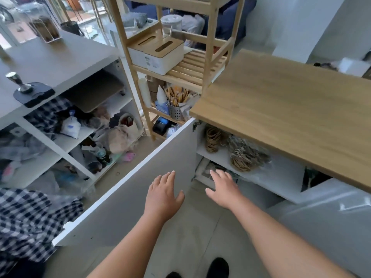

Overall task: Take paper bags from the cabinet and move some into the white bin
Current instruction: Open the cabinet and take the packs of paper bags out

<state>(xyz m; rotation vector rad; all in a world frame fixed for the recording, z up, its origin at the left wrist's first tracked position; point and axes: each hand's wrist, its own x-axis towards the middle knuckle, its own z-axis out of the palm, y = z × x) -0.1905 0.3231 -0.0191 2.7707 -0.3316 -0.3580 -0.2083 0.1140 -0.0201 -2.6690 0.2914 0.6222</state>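
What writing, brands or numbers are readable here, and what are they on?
No text here can be read for certain.
Small dark print on the white tissue box: too blurred to read.
Print on the blue box: too blurred.
Blue marks on the white pouch: too blurred.
Label on the dark bottle: too small to read.

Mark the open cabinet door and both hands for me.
cabinet door (120,207): head view, middle of its grey face.
left hand (163,194): head view, back of the hand.
right hand (223,188): head view, back of the hand.
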